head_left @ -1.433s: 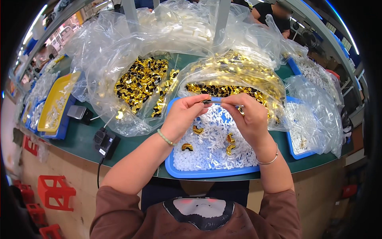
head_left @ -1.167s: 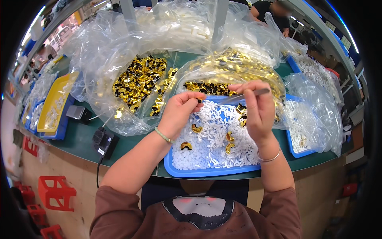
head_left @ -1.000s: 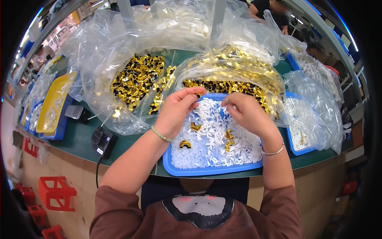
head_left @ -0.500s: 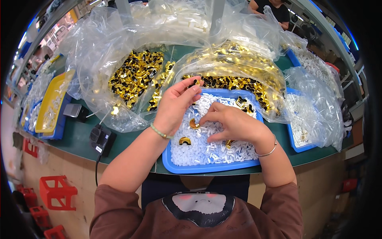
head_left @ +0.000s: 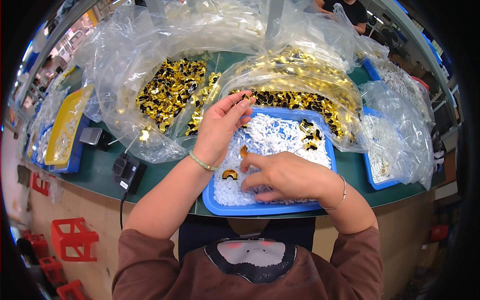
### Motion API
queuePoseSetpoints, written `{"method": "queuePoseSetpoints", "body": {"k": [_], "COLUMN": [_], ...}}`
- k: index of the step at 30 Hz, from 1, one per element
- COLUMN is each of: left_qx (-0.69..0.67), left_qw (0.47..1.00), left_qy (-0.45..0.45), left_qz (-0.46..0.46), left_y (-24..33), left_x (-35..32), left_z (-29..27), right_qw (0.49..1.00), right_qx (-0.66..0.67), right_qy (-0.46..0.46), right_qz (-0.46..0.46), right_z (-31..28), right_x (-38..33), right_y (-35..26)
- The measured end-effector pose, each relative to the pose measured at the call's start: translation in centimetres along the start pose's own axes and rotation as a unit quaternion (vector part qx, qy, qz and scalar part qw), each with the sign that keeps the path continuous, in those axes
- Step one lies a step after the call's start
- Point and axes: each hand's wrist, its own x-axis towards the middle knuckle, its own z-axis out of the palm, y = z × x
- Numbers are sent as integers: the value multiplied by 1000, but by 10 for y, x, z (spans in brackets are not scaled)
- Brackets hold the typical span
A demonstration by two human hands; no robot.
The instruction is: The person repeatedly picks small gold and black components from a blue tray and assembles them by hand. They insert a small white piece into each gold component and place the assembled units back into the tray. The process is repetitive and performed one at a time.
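At the blue tray [head_left: 260,210]: smooth, rounded corners, and we have both hands in play here, well apart from each other.
Left hand [head_left: 217,127]: raised by the tray's far left corner, thumb and fingers pinched on a small held piece [head_left: 246,98], shiny gold and dark; it's too small for us to read which way it points.
Right hand [head_left: 285,175]: over the tray's middle, fingers spread, and we see a fingertip right at a gold piece [head_left: 244,151]; whether the two touch, we can't tell.
Gold piece: glossy, partly covered by that hand, its visible sliver running longest from the tray's near side toward its far side.
Gold arch [head_left: 230,174]: on the tray's left, shiny, curved back toward the far rim, ends facing us, long axis left to right.
White pieces [head_left: 270,132]: a jumble of short stubs across the tray, with frostier translucent bits [head_left: 227,196] in its near left corner.
Loose cluster [head_left: 310,137]: gold-and-black curves, tray's far right.
Clear bags [head_left: 162,150]: crinkled film beyond the tray, heaped with gold-and-black curves.
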Motion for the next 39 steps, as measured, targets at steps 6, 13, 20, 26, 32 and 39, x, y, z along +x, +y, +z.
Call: {"method": "queuePoseSetpoints", "body": {"k": [6,13,20,26,32,39], "left_qx": [-10,17,8,1,11,4], "left_qw": [1000,1000,1000,1000,998,998], "left_qy": [-6,-7,4,11,57,56], "left_qz": [2,9,4,12,31,31], "left_y": [-1,0,1,0,1,1], "left_x": [2,-1,-1,-1,-1,0], "left_z": [-2,-1,-1,-3,1,-1], "right_qw": [990,983,978,995,986,983], "right_qx": [-101,-16,-17,31,-116,-175], "right_qy": [78,139,174,16,14,22], "right_qz": [63,115,114,-89,-118,-59], "right_z": [2,-8,-14,6,31,32], "right_x": [-3,-7,-10,5,16,21], "right_y": [12,32,32,-8,-8,-6]}}
